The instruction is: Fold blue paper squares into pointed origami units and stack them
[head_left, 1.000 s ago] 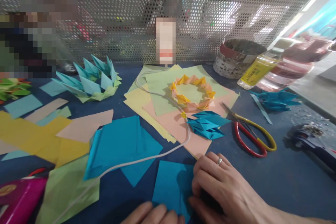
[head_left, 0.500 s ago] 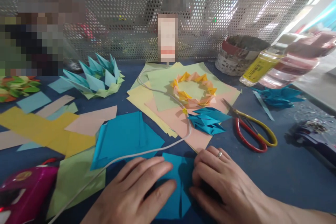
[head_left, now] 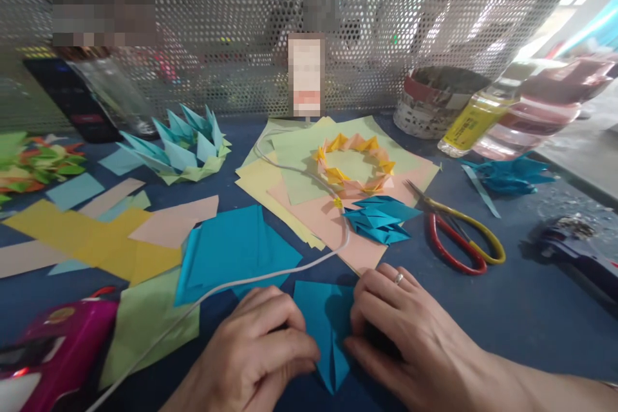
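Note:
A blue sheet of origami paper (head_left: 324, 309) lies on the dark blue table between my hands, with a slit-like seam down its middle. Its near end now narrows to a point. My left hand (head_left: 258, 344) has curled fingers, thumb and forefinger pressed on the sheet's left edge. On the right edge, my right hand (head_left: 403, 328), wearing a ring, holds the paper with bent fingers and thumb. Just beyond lie a stack of blue paper (head_left: 234, 248) and several folded blue pieces (head_left: 381, 219). A white cable (head_left: 270, 279) crosses the stack.
Scissors (head_left: 456, 241) lie to the right, near a dark-handled tool (head_left: 574, 241). A magenta tool (head_left: 72, 347) is at left. Behind are a yellow-orange paper ring (head_left: 333, 174), a pale-blue paper crown (head_left: 186, 151), coloured sheets (head_left: 290, 206), a basket (head_left: 420, 106) and bottles (head_left: 477, 119).
My left hand's fingers have gone from flat on the paper to curled and pinching. The sheet's near left corner has been folded inward, making a point. My right hand stays nearly in place.

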`<control>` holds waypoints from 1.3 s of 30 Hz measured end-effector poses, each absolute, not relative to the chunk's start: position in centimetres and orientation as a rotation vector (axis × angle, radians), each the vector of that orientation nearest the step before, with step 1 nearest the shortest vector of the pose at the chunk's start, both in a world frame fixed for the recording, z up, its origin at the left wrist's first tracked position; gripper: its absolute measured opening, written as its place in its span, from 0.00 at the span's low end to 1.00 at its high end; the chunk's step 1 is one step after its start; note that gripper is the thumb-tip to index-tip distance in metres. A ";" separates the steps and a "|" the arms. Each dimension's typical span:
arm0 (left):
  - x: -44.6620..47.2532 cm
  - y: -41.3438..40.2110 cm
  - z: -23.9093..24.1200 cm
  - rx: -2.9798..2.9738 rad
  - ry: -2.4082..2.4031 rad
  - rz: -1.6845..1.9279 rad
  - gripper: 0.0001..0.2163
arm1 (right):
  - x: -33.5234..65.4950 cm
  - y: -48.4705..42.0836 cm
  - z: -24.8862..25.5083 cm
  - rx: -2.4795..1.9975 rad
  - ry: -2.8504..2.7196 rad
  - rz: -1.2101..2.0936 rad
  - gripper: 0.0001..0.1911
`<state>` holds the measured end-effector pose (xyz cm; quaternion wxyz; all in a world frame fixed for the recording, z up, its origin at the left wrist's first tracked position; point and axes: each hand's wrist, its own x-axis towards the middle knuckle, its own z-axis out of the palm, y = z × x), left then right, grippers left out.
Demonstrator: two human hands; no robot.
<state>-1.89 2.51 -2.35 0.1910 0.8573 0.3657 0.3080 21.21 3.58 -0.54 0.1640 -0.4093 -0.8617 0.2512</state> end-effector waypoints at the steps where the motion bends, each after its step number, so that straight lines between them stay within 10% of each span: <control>1: -2.0 2.3 -2.5 2.342 1.006 0.861 0.08 | 21.2 3.5 -0.6 -1.169 -2.455 0.717 0.08; 39: -1.3 1.6 -3.0 2.122 1.316 0.804 0.13 | 20.9 3.4 -0.8 -1.230 -2.457 0.736 0.11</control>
